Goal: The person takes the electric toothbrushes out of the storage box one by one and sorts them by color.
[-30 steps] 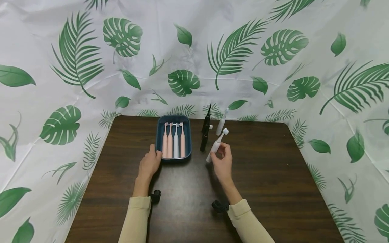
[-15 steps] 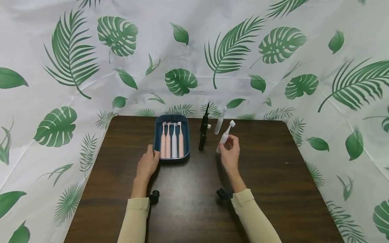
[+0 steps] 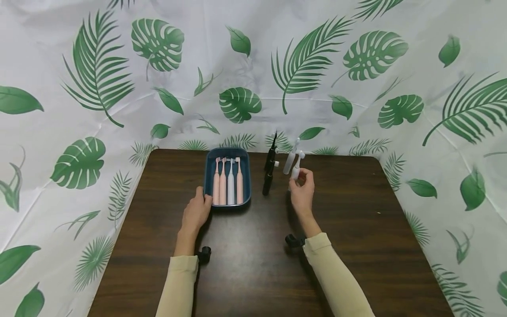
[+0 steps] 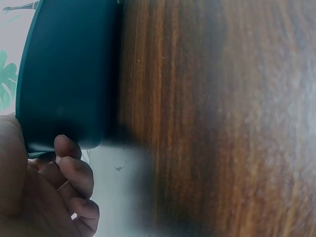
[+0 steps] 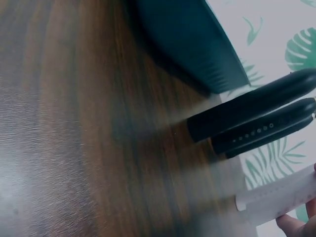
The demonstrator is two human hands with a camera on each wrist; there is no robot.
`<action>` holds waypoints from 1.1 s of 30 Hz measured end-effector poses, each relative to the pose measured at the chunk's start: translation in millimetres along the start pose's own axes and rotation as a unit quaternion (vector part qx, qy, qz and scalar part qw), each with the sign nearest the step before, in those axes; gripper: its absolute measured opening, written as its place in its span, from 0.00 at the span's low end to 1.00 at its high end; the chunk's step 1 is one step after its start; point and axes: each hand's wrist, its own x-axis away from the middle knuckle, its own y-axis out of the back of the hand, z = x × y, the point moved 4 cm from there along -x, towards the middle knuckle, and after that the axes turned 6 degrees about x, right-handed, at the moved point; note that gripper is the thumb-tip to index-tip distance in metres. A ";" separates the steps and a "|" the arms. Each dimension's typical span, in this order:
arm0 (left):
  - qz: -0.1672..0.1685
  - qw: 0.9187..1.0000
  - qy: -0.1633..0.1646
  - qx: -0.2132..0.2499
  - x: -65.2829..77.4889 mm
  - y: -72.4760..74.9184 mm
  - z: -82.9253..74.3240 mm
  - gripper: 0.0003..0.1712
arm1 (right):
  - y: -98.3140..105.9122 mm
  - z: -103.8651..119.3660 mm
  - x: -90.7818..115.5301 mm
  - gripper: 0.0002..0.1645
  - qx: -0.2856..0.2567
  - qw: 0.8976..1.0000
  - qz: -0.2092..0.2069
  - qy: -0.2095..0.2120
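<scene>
My left hand (image 3: 196, 213) grips the near left corner of a dark blue box (image 3: 248, 178), thumb near its rim and fingers round the outside. Inside lie three pink electric toothbrushes (image 3: 239, 189) and a pale blue-white one (image 3: 231, 189), heads pointing away. My right hand (image 3: 303, 191) pinches a white electric toothbrush (image 3: 295, 171) low on its handle, brush head up. Right behind it stands another white toothbrush (image 3: 290, 163); the two overlap in the right wrist view. Two black electric toothbrushes (image 3: 268, 182) stand upright between the box and the white pair, one behind the other.
A dark wooden table (image 3: 245, 264) carries everything. Its back edge runs just behind the box and the standing toothbrushes. A white sheet with green leaves (image 3: 237, 66) hangs behind and at both sides.
My right hand has carried the white toothbrush right and away from me, from near the front black one to just before the other white one. My left hand stays on the box.
</scene>
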 end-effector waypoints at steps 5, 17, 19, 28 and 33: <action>0.000 1.000 0.003 0.004 0.1 -0.1 0.4 0.23 | -7.0 -4.4 -8.7 0.22 -0.006 1.000 -0.010 -0.003; -0.009 1.000 -0.005 0.010 -3.7 2.7 -3.1 0.23 | -18.6 -14.3 -28.3 0.23 -0.009 1.000 -0.028 -0.012; -0.010 1.000 -0.004 0.011 -3.9 2.8 -3.0 0.24 | -18.8 -16.4 -31.2 0.23 -0.006 0.999 -0.030 -0.014; -0.004 1.000 0.003 0.011 0.0 -1.1 2.0 0.24 | -15.9 -34.4 -30.5 0.22 0.003 0.999 -0.028 -0.026; -0.010 1.000 -0.001 0.015 1.1 -1.7 1.3 0.24 | -17.8 -38.3 -30.7 0.23 0.006 1.000 -0.017 -0.013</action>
